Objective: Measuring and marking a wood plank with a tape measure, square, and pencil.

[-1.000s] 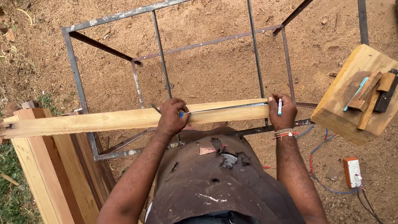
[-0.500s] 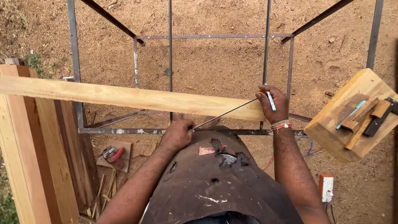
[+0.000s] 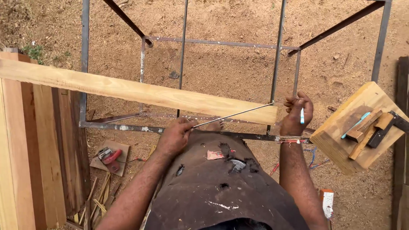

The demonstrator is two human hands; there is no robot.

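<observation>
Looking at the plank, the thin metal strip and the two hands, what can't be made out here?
Head view only:
- Left hand: its grip on the thin metal strip is hidden by its own fingers.
- Plank: left end is cut off by the picture's edge.
- Right hand: the pen is mostly hidden between its fingers.
- Small tools on the wooden block: too small to identify.

We see even, soft daylight from above, bright without glare; shadows are faint, focus is sharp, and straight bars bow slightly toward 9 and 3 o'clock.

stacked reddish wooden planks (image 3: 38, 140) at left | red-handled power tool (image 3: 108, 156) on board | white power strip (image 3: 327, 203) on sandy ground
</observation>
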